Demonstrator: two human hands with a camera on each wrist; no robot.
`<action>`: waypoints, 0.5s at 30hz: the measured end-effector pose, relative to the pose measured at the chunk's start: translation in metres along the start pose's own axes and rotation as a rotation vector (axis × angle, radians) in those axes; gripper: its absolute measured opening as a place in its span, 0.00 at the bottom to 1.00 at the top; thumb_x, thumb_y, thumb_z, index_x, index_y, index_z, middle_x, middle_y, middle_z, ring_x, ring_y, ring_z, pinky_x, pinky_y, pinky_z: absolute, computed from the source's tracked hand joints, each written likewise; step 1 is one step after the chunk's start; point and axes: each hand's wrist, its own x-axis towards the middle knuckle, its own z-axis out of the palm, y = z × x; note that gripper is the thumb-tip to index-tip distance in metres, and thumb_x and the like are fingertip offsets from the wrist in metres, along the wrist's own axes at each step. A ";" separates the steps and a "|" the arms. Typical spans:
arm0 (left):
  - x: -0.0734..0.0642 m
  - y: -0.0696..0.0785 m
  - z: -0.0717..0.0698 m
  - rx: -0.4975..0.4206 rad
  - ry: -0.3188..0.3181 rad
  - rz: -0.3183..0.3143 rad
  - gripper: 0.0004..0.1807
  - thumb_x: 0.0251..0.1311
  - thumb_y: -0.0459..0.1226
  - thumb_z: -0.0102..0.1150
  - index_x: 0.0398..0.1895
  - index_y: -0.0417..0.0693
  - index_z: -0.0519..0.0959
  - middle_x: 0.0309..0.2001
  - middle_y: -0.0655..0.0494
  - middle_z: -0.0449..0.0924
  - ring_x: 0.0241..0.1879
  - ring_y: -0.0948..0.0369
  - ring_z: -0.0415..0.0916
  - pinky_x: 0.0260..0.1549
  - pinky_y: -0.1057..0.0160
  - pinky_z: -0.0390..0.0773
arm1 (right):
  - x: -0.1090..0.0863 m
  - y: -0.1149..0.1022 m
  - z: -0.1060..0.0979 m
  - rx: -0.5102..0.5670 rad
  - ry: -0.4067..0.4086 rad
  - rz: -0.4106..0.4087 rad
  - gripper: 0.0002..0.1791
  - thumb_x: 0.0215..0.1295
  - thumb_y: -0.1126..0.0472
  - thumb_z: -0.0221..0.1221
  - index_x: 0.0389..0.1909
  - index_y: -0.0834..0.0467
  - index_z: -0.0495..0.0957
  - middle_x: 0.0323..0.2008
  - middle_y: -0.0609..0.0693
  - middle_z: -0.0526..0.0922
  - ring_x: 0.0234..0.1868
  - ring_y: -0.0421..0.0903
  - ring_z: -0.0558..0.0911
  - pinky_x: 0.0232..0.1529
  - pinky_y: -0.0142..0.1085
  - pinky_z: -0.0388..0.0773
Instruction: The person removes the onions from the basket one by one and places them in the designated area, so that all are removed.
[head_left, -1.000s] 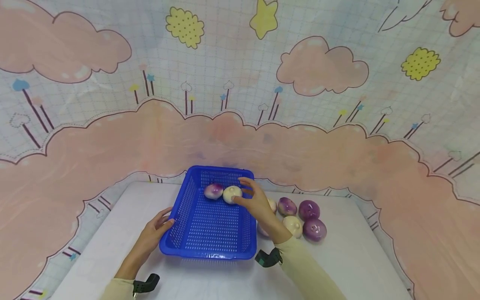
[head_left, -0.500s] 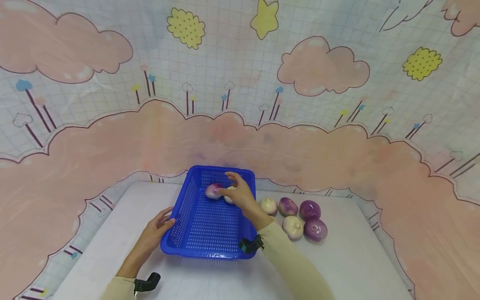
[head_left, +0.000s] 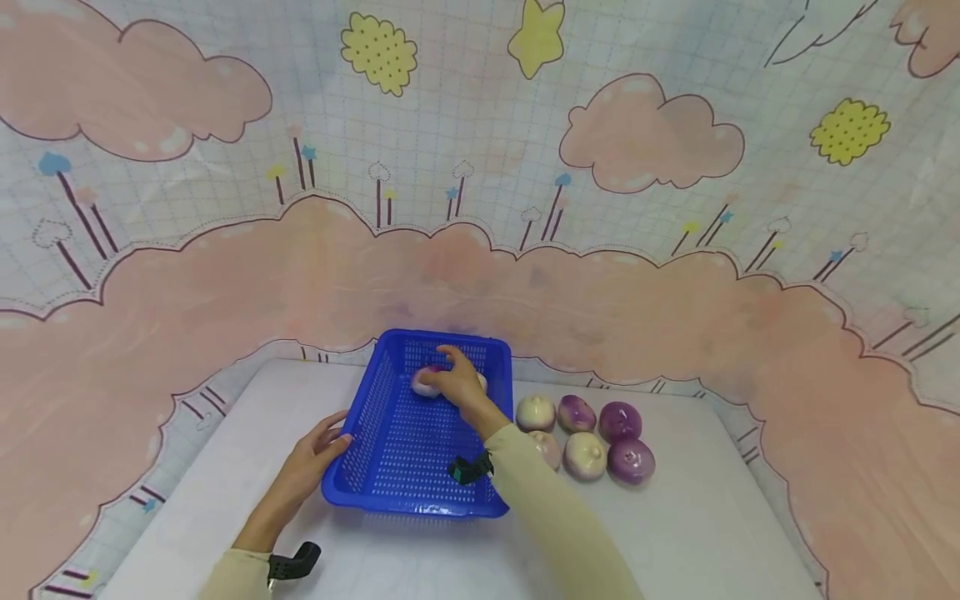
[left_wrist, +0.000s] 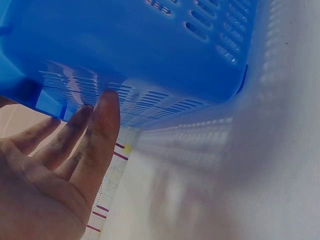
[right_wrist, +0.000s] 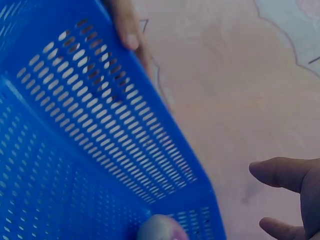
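A blue perforated plastic basket (head_left: pixel 420 506) stands tilted toward me on the white table. My left hand (head_left: pixel 302 467) holds its left side, thumb over the rim and fingers (left_wrist: pixel 102 125) against the outer wall. Inside, at the far end, lies a purple-and-white onion (head_left: pixel 424 382); a paler onion (head_left: pixel 482 382) beside it is mostly hidden behind my right hand (head_left: pixel 461 387). That hand hovers over the two onions, thumb and fingers spread apart. In the right wrist view, nothing shows between its fingers, and one onion (right_wrist: pixel 161 229) sits in the basket corner.
Right of the basket, several onions lie in two rows on the table (head_left: pixel 697 517): a white onion (head_left: pixel 536 412), a purple-streaked onion (head_left: pixel 577 413) and a purple onion (head_left: pixel 620 422) behind, others in front. A patterned cloth (head_left: pixel 420 283) hangs behind.
My right hand has moved left across the basket, from the pale onion toward the purple-and-white one. The onions outside the basket show more now. My left hand stays on the basket.
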 end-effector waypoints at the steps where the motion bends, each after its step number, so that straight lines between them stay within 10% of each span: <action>1: 0.000 0.000 0.000 -0.002 0.000 -0.003 0.36 0.72 0.53 0.49 0.77 0.52 0.52 0.73 0.34 0.59 0.70 0.36 0.61 0.65 0.37 0.67 | 0.002 0.001 0.002 0.006 -0.005 0.006 0.36 0.60 0.59 0.66 0.70 0.51 0.66 0.72 0.59 0.65 0.64 0.56 0.74 0.58 0.48 0.77; 7: -0.001 0.001 0.000 -0.008 0.002 -0.014 0.36 0.71 0.53 0.49 0.77 0.51 0.53 0.73 0.34 0.58 0.71 0.36 0.60 0.66 0.37 0.65 | 0.015 0.012 0.009 0.022 -0.018 0.051 0.39 0.58 0.58 0.66 0.71 0.51 0.64 0.67 0.60 0.72 0.50 0.50 0.79 0.39 0.41 0.77; 15: -0.003 0.002 0.000 -0.011 0.012 -0.014 0.36 0.71 0.53 0.49 0.77 0.51 0.54 0.72 0.33 0.60 0.70 0.36 0.61 0.66 0.36 0.66 | 0.032 0.030 0.019 -0.022 0.012 0.060 0.39 0.58 0.58 0.67 0.71 0.52 0.64 0.69 0.58 0.69 0.64 0.58 0.74 0.52 0.50 0.80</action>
